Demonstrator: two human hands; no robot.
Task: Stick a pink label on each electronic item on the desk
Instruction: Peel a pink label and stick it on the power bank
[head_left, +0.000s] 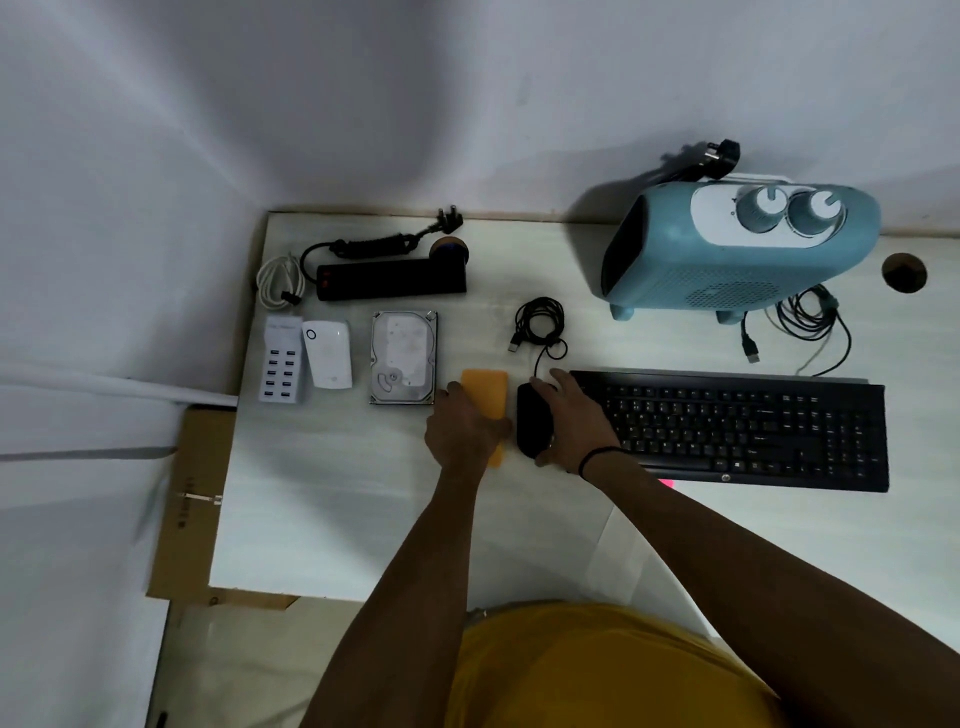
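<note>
My left hand (464, 427) lies over an orange flat device (485, 393) at the desk's middle, thumb along its left edge and fingers curled over its right edge. Just to the right, my right hand (575, 420) grips a black mouse (531, 418) from its right side, fingers at the front end and thumb at the rear. A bit of a pink label (668, 483) shows by my right forearm, at the front edge of the black keyboard (748, 431). A hard drive (404, 357), a white adapter (328, 354), a white USB charger hub (280, 366), a black power strip (392, 278) and a blue heater (737, 244) also stand on the desk.
The white desk (332, 509) sits in a wall corner. A coiled white cable (280, 275) lies at the back left, and the mouse's coiled cord (540, 322) lies behind the mouse. Loose black cables (810, 322) lie below the heater. A cardboard sheet (192, 499) sticks out at the desk's left.
</note>
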